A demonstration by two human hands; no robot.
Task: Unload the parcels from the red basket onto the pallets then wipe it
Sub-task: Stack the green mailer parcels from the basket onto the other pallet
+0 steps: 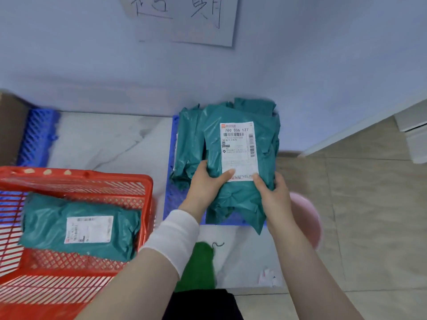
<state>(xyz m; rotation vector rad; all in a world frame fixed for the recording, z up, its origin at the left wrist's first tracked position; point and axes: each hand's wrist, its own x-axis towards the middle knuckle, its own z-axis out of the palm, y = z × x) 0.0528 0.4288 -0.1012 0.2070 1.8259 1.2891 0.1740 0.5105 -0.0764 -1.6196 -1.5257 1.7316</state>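
Both my hands hold one teal parcel (pixel 240 192) with a white label over the stack of teal parcels (pixel 191 139) on the blue pallet (pixel 172 204). My left hand (pixel 205 183) grips its left edge, thumb on the label. My right hand (pixel 272 188) grips its right edge. The red basket (pixel 97 181) stands at the lower left, and one teal parcel (pixel 80 227) with a label lies inside it.
A second blue pallet (pixel 38 137) lies at the far left next to a brown box (pixel 11 125). A pink basin (pixel 307 218) sits under my right forearm. A green cloth (pixel 198 266) lies on the floor near me. The wall is close behind.
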